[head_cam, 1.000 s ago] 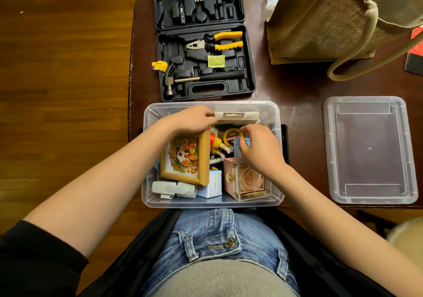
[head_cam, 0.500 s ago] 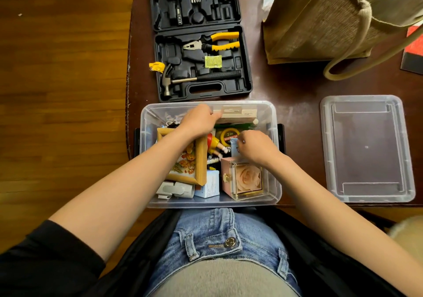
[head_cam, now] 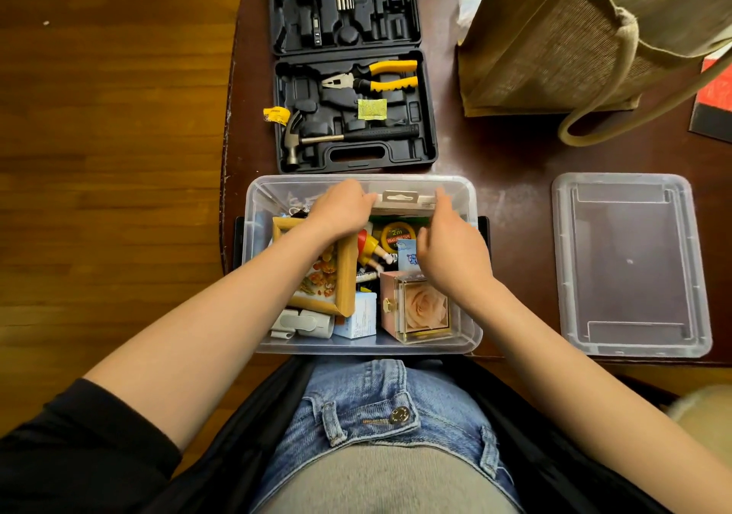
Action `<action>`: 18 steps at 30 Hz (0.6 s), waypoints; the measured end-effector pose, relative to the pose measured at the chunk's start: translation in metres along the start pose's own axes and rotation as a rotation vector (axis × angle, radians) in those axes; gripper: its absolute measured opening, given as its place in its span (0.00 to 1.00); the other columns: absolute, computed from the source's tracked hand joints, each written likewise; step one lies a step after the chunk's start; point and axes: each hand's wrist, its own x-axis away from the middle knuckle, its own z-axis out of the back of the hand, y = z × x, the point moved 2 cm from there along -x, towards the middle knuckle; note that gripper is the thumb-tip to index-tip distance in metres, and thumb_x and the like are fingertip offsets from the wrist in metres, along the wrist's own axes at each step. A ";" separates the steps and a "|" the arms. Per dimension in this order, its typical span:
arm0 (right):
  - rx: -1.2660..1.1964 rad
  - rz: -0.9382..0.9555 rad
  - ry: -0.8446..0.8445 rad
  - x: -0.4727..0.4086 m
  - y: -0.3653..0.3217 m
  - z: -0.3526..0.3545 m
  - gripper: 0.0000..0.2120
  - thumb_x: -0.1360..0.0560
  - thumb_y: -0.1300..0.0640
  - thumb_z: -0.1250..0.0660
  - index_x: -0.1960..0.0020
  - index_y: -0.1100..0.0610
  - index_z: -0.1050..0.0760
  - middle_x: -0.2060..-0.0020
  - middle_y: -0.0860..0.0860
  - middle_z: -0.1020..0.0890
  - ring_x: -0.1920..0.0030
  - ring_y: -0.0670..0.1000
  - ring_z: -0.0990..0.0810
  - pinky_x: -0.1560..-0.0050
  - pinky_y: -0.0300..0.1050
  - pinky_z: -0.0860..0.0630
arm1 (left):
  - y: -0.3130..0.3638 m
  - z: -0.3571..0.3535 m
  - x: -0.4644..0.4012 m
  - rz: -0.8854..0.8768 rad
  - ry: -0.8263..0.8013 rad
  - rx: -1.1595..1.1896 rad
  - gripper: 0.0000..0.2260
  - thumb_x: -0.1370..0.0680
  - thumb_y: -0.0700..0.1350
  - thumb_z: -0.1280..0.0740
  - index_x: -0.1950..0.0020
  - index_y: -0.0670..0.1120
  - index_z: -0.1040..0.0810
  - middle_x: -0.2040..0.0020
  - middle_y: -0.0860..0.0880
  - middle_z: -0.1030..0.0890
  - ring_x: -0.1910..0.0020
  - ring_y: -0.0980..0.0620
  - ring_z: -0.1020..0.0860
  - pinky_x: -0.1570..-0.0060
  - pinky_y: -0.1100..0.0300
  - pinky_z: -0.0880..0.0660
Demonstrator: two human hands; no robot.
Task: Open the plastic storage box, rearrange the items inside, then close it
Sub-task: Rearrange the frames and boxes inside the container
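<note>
The clear plastic storage box (head_cam: 253,276) stands open at the table's near edge, packed with items. Its lid (head_cam: 630,264) lies flat to the right. My left hand (head_cam: 340,210) has its fingers curled at the left end of a grey card package (head_cam: 404,198) standing against the far wall. My right hand (head_cam: 451,252) reaches up with a straight finger touching the package's right end. Below lie a wooden picture frame (head_cam: 344,276), a red and yellow figurine (head_cam: 370,246), a yellow measuring tape (head_cam: 398,234) and a pink rose box (head_cam: 424,307).
An open black tool case (head_cam: 356,109) with pliers and a hammer lies just beyond the box. A woven bag (head_cam: 574,38) stands at the back right, its handle drooping onto the table. The table's left edge runs close beside the box.
My left hand slid from the picture frame's top corner up to the card package. My right hand left the small blue item by the rose box and rose toward the package's right end.
</note>
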 end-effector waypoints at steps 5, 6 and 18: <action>0.127 0.000 -0.118 -0.004 0.002 -0.007 0.34 0.23 0.60 0.40 0.23 0.61 0.54 0.41 0.60 0.25 0.49 0.58 0.22 0.60 0.46 0.28 | 0.003 -0.001 -0.002 0.043 0.010 -0.012 0.20 0.18 0.51 0.44 0.67 0.44 0.31 0.68 0.48 0.30 0.62 0.45 0.28 0.60 0.56 0.33; 0.136 -0.004 -0.125 -0.005 0.001 -0.008 0.34 0.23 0.59 0.39 0.23 0.61 0.55 0.39 0.60 0.27 0.47 0.58 0.23 0.57 0.47 0.27 | 0.003 -0.001 -0.003 0.059 0.010 -0.001 0.20 0.18 0.52 0.44 0.68 0.44 0.32 0.68 0.48 0.30 0.63 0.46 0.28 0.60 0.56 0.33; -0.014 -0.004 -0.196 -0.004 0.004 -0.008 0.36 0.24 0.63 0.40 0.23 0.60 0.57 0.35 0.61 0.29 0.42 0.58 0.25 0.49 0.49 0.24 | 0.007 0.002 0.000 0.110 0.008 0.056 0.21 0.19 0.53 0.43 0.49 0.35 0.21 0.51 0.39 0.18 0.52 0.40 0.22 0.48 0.51 0.27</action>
